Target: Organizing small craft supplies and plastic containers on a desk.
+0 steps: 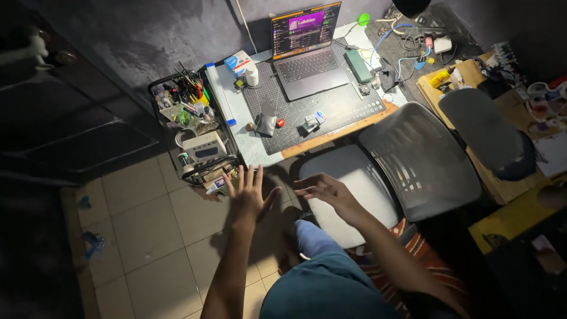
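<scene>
Below the head camera stands a grey mesh office chair [413, 159] with a pale seat [348, 189], turned beside the desk [248, 127]; the seat is empty. On the desk lie a dark cutting mat [313, 103] and an open laptop [304, 50] with lit screen. A wire cart [198, 139] full of tools stands at the left of the desk. The left hand [247, 194] hovers over the tiled floor [159, 230], fingers spread apart, holding nothing. The right hand [323, 190] is also open and empty, just over the front edge of the seat. I judge the hands are approaching the chair; a grasp would need the right hand lower, onto the seat edge.
</scene>
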